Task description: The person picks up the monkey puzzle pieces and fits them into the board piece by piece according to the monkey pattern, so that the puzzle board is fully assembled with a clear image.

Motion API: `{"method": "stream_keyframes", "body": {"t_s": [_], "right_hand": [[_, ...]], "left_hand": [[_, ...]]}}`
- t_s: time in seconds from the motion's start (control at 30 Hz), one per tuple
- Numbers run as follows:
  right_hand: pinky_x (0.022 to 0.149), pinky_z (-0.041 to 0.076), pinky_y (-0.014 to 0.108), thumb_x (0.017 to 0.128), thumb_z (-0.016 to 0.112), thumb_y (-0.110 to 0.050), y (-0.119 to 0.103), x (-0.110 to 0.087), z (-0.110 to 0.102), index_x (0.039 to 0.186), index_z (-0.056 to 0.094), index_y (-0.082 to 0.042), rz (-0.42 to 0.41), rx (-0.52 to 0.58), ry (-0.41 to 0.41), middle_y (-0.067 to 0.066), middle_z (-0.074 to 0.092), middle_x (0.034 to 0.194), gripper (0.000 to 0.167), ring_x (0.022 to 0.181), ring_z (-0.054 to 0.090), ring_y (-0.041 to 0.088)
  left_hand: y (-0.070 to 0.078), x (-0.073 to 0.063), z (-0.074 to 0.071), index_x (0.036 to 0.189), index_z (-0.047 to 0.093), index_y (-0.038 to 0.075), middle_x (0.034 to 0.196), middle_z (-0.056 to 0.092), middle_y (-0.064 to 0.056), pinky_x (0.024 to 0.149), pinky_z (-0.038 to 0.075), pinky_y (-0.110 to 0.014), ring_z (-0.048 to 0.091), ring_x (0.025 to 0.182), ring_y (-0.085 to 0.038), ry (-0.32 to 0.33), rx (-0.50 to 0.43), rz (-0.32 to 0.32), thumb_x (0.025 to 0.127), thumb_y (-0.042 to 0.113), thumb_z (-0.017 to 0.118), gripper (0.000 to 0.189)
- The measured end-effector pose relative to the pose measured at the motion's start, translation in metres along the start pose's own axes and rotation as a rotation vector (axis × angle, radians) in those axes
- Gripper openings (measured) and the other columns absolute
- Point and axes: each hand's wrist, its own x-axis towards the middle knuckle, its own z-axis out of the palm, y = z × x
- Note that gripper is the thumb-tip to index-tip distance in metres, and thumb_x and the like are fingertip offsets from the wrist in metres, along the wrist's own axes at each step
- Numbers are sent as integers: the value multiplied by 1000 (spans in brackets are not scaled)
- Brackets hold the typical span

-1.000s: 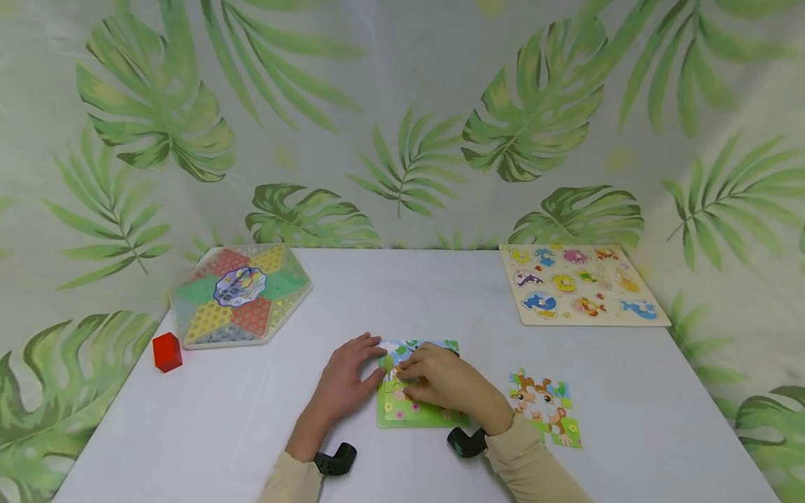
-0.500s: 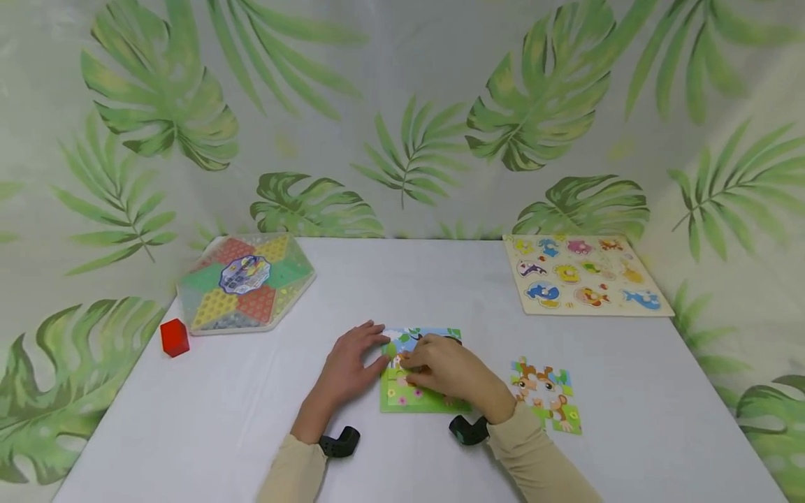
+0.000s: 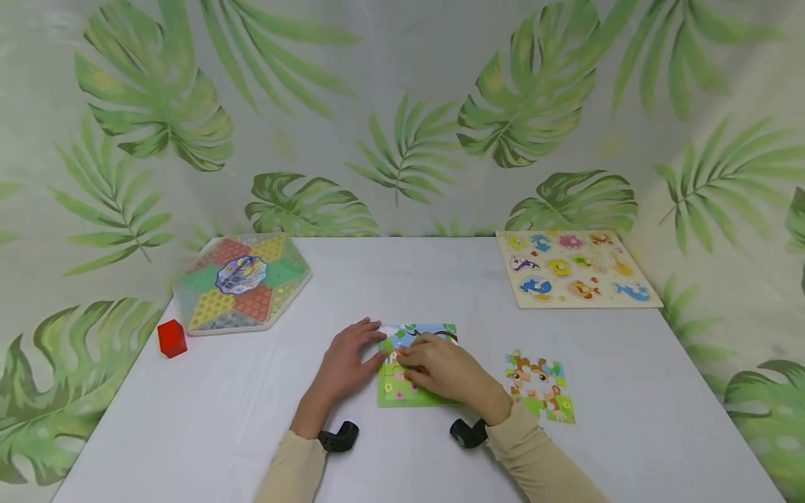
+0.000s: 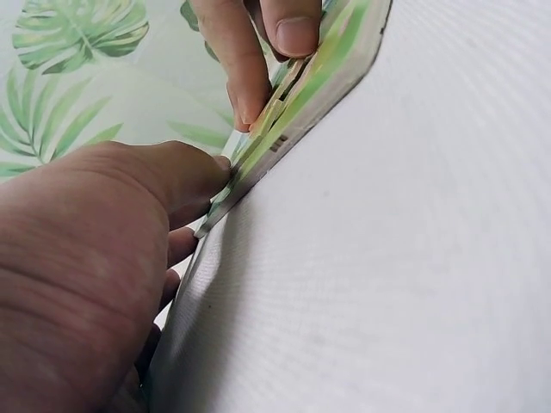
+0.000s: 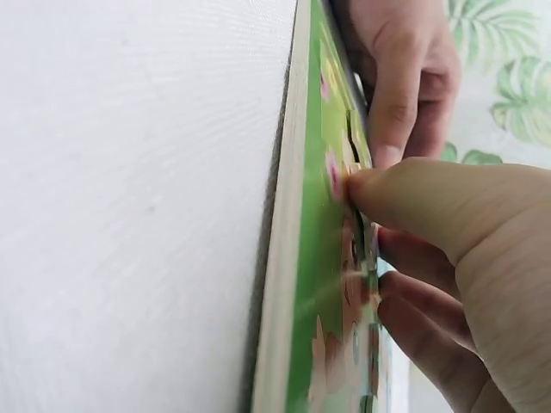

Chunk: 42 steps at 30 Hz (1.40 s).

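A jigsaw board with a green border and a printed garden scene lies in front of the person. My left hand rests at its left edge, fingers loosely extended and thumb at the rim; the left wrist view shows this thumb against the board's side. My right hand is over the board, thumb and fingertips pinching a small jigsaw piece at its left part. In the right wrist view the right thumb presses low over the pieces, and the other fingers partly hide behind them.
Several loose jigsaw pieces with a brown monkey picture lie right of the board. A wooden sea-animal peg puzzle is at the back right. A hexagonal game box and a red block are at the left.
My right hand's knuckles have lowered slightly toward me, so more of the printed branch at the board's top shows. My left hand stays at the left edge. The head view has shifted a little.
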Motion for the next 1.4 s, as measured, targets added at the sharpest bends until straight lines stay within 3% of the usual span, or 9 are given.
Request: {"method": "stream_keyframes", "body": {"t_s": [0.37,0.63,0.8,1.0,1.2,1.4], "right_hand": [[108,52,44,96,74,-19,0,-4,-5,122,77,-9,40,14,0,5,73,128,28,117,65,25],[118,42,48,98,71,-19,2,-10,1,129,72,-7,40,72,-34,6,69,136,34,126,62,26],[115,46,41,100,68,-25,5,-18,1,139,64,-11,79,108,-80,2,67,136,42,124,61,19],[114,47,46,100,68,-24,13,-35,-12,142,62,-13,138,186,-39,4,60,148,44,141,53,25],[112,48,50,99,70,-20,25,-54,-28,144,60,-9,141,185,1,8,59,149,47,138,55,29],[112,48,51,97,73,-18,37,-73,-39,144,59,-10,199,161,39,8,61,146,50,136,56,31]], "left_hand": [[5,7,1,121,73,10,142,64,-9,120,36,-55,50,143,-32,-1,1,27,91,23,77,32],[6,2,4,119,74,10,141,65,-9,119,37,-56,51,142,-32,-11,10,3,91,22,76,31],[5,-2,6,119,74,11,142,65,-9,120,37,-55,51,142,-32,-17,14,-8,91,23,77,31],[5,-2,9,120,74,11,142,64,-8,119,37,-56,51,142,-31,-15,19,-5,91,24,77,31],[9,-2,3,120,73,11,144,63,-9,120,35,-57,49,144,-32,-15,6,-37,92,23,76,31],[9,-1,-2,120,73,12,145,62,-9,121,33,-57,47,145,-31,-10,-4,-49,92,22,77,30]]}}
